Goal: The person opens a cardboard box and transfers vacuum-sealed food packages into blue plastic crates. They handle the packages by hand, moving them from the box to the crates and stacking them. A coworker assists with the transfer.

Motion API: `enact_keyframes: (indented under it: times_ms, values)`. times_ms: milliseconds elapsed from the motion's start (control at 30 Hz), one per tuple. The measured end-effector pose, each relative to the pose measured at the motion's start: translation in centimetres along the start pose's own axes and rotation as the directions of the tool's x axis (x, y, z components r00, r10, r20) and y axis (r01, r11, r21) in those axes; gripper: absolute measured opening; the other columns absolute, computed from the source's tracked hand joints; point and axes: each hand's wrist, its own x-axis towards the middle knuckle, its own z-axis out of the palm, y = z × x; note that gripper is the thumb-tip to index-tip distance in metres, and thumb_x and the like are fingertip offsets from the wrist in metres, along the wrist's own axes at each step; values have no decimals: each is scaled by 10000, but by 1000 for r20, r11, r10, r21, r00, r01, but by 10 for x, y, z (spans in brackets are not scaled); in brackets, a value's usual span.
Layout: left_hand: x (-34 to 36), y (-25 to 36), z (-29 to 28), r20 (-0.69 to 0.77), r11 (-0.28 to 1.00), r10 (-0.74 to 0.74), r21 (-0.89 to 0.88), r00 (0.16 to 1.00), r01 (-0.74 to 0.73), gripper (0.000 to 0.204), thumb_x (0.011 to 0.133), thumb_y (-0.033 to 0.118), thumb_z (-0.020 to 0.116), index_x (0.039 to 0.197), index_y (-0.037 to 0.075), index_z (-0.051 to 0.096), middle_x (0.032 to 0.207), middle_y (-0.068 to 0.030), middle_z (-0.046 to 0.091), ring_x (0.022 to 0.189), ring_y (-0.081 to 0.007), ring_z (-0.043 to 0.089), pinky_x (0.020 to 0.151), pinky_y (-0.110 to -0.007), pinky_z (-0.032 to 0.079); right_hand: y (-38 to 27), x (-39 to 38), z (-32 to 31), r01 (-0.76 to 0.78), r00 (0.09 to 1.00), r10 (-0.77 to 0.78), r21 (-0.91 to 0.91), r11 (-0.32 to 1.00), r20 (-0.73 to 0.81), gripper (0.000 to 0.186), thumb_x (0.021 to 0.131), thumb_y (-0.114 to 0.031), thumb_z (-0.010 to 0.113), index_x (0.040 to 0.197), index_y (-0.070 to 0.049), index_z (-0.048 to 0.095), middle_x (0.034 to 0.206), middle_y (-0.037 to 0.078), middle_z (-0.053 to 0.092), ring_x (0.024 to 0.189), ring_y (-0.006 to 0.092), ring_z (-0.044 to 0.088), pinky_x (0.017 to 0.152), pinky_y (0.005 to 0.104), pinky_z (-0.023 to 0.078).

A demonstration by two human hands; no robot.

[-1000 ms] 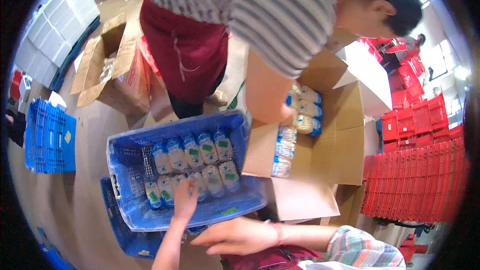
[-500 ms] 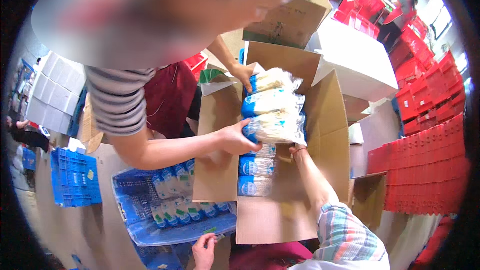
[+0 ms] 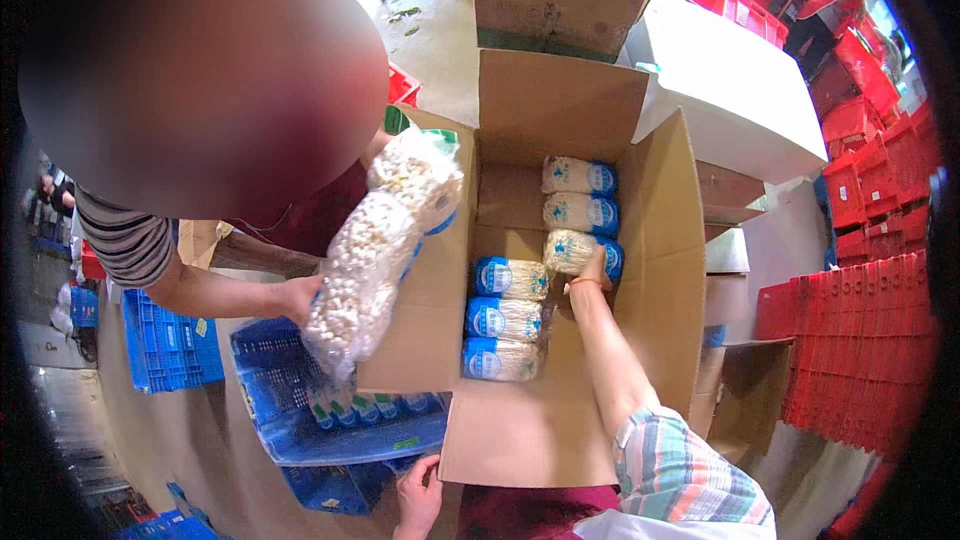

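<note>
Hands: the right hand [image 3: 591, 271], right of centre in the frame, is on the lowest packet [image 3: 572, 251] of the right-hand row, inside an open carton [image 3: 655, 270]. Its fingertips are partly hidden, so whether they pinch the wrap or only press on it cannot be told. The left hand [image 3: 418, 498], at lower centre, is half curled beside the corner of the near flap [image 3: 530, 437]; contact cannot be confirmed.

Contents: two further packets lie above the handled one; a left-hand row [image 3: 505, 319] of three sits lower, blue ends leftward.

Surroundings: a co-worker's hand [image 3: 303, 299], left of centre, supports a clear-wrapped bundle [image 3: 365, 260] above a blue crate [image 3: 345, 448].

Handling findings: the wrap appears thin and the stems easily bruised. Contact is best kept flat and broad, along the packet's body, without pulling loose film. The left hand would serve well steadying the flap.
</note>
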Motion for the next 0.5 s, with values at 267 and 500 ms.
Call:
enact_keyframes:
  times_ms: [267, 500]
  values:
    - [0, 26, -19, -51, 978, -80, -199, 995, 68, 137, 876, 32, 542, 982, -6, 619, 856, -109, 676, 766, -172, 659, 710, -290, 512, -17, -166, -47, -760, 567, 533, 149, 633, 628, 636, 813, -626, 487, 1136, -83, 554, 1058, 138, 595, 910, 319, 582, 756, 438, 547]
    - [-10, 38, -55, -106, 956, -66, -293, 992, 32, 124, 873, 16, 555, 979, -6, 615, 848, -103, 674, 765, -164, 651, 714, -281, 504, 3, -281, -62, -872, 350, 763, -109, 477, 543, 550, 848, -591, 493, 1064, -98, 607, 1035, 114, 624, 925, 312, 599, 774, 448, 552]
